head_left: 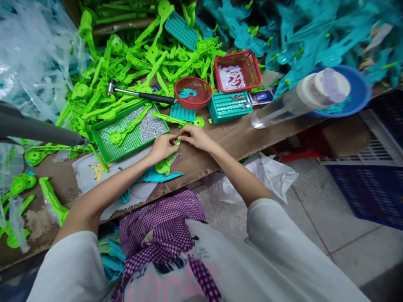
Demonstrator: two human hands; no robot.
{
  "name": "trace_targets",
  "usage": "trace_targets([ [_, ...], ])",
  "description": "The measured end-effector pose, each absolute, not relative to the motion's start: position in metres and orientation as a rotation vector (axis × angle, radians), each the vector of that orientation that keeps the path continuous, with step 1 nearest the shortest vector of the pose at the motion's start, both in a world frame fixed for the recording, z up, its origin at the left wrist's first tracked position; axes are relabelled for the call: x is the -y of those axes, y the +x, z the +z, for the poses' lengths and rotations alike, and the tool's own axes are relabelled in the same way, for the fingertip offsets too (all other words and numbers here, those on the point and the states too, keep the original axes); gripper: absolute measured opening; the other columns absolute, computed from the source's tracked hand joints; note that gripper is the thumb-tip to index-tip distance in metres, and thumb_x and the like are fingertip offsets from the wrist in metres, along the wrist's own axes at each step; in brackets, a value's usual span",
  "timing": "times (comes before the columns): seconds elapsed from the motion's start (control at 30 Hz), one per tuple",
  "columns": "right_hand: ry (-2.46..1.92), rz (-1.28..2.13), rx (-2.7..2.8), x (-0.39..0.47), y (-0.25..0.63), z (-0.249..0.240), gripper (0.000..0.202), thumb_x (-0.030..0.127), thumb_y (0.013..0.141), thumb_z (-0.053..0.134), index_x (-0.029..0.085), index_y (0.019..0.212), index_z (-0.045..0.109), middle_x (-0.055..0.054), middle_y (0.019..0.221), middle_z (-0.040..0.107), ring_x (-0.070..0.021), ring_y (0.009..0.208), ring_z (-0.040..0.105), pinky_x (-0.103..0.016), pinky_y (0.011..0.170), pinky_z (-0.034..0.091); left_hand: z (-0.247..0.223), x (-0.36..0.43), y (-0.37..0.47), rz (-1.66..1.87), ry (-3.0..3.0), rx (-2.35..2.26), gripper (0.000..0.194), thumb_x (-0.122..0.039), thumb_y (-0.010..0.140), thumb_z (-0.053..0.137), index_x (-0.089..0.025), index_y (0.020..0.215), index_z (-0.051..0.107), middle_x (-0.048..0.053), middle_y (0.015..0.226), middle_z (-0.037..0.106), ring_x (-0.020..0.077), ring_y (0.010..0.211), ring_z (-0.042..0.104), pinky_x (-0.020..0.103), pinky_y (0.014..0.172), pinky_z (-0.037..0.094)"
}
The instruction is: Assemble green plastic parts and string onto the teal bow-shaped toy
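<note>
A: What's risking trouble?
B: Green part [163, 166] is likely risking twisting loose: left hand [163, 148] is pinching just one end.
A: Where's it lying?
B: It's sitting just nearside of the green tray's [132, 140] right end, round end projecting from the grip. Right hand [194, 137] is meeting the pinched end (can't tell if clamping).

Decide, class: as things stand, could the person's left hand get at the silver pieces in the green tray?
Probably yes: the left hand is right beside the green tray, and most of the silver pieces lie uncovered. However, it is occupied with a lime-green part.
</note>
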State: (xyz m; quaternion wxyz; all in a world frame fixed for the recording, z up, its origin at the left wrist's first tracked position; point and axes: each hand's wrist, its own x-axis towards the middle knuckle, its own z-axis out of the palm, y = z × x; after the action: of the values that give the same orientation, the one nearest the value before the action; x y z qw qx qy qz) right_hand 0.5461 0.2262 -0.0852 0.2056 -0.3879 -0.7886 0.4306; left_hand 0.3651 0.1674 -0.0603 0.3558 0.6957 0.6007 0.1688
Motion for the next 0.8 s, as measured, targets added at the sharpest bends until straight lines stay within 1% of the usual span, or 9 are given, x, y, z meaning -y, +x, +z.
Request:
trace_targets([
  [0.1,-1.107,1.44,2.122,-0.23,0.548,-0.082,0.013,0.028,0.083,0.063,0.016,0.083,0.066,-0.002,0.079,0.064,-0.0106,0.059,0.055,-0.024,0.053,0.045,-0.059,-0.167,0.366,0.44,1.78,-1.572,0.045,-0.019,0.074,0.067,-0.018,0.119,0.072,0.002,0.085,0.073,0.0154,0.068,0.061,0.026,0.069,0.044],
  [0.17,-1.135,1.535,2.074,-0.232,0.548,-0.08,0.012,0.027,0.082,0.063,0.016,0.084,0.066,-0.001,0.078,0.064,-0.0101,0.057,0.056,-0.023,0.051,0.048,-0.06,-0.166,0.366,0.431,1.78,-1.579,0.047,-0.019,0.074,0.068,-0.019,0.121,0.071,0.003,0.087,0.073,0.0153,0.069,0.062,0.026,0.07,0.044],
  [0.33,-1.235,1.497,2.144,-0.235,0.542,-0.074,0.004,0.018,0.079,0.066,0.014,0.079,0.066,0.002,0.065,0.059,-0.0091,0.056,0.056,-0.02,0.051,0.048,-0.06,-0.166,0.368,0.417,1.812,-1.585,0.047,-0.018,0.074,0.068,-0.017,0.121,0.071,0.004,0.087,0.072,0.0159,0.069,0.062,0.027,0.072,0.045],
  [0.43,-1.295,1.46,2.231,-0.239,0.538,-0.069,0.002,0.016,0.079,0.066,0.014,0.079,0.067,0.002,0.064,0.062,-0.0084,0.054,0.057,-0.02,0.053,0.047,-0.059,-0.167,0.369,0.403,1.824,-1.593,0.045,-0.018,0.074,0.067,-0.017,0.119,0.072,0.004,0.087,0.072,0.0168,0.07,0.062,0.028,0.071,0.045],
  [0.57,-1.327,1.499,2.309,-0.244,0.535,-0.062,0.003,0.014,0.08,0.066,0.013,0.079,0.069,0.001,0.064,0.065,-0.0086,0.053,0.058,-0.021,0.055,0.048,-0.054,-0.167,0.367,0.374,1.766,-1.589,0.044,-0.02,0.075,0.068,-0.019,0.119,0.071,0.002,0.084,0.074,0.0172,0.071,0.065,0.028,0.071,0.045],
  [0.63,-1.337,1.501,2.31,-0.245,0.535,-0.06,0.003,0.014,0.079,0.067,0.013,0.078,0.069,0.002,0.061,0.063,-0.008,0.052,0.057,-0.02,0.055,0.047,-0.051,-0.165,0.364,0.371,1.739,-1.59,0.036,-0.023,0.078,0.067,-0.018,0.113,0.073,0.003,0.084,0.075,0.0176,0.073,0.067,0.027,0.072,0.046],
  [0.73,-1.356,1.43,2.302,-0.243,0.535,-0.062,0.004,0.015,0.079,0.067,0.012,0.078,0.07,0.003,0.059,0.062,-0.0069,0.049,0.055,-0.02,0.054,0.045,-0.046,-0.164,0.363,0.362,1.797,-1.651,0.019,-0.027,0.083,0.063,-0.017,0.093,0.076,0.006,0.087,0.077,0.0195,0.078,0.068,0.029,0.076,0.046],
  [0.8,-1.361,1.388,2.304,-0.241,0.535,-0.065,0.006,0.017,0.079,0.067,0.012,0.079,0.07,0.002,0.061,0.063,-0.0074,0.049,0.055,-0.021,0.055,0.044,-0.044,-0.163,0.365,0.332,1.863,-1.696,0.017,-0.028,0.084,0.061,-0.018,0.085,0.075,0.006,0.086,0.077,0.0207,0.08,0.068,0.03,0.078,0.046],
])
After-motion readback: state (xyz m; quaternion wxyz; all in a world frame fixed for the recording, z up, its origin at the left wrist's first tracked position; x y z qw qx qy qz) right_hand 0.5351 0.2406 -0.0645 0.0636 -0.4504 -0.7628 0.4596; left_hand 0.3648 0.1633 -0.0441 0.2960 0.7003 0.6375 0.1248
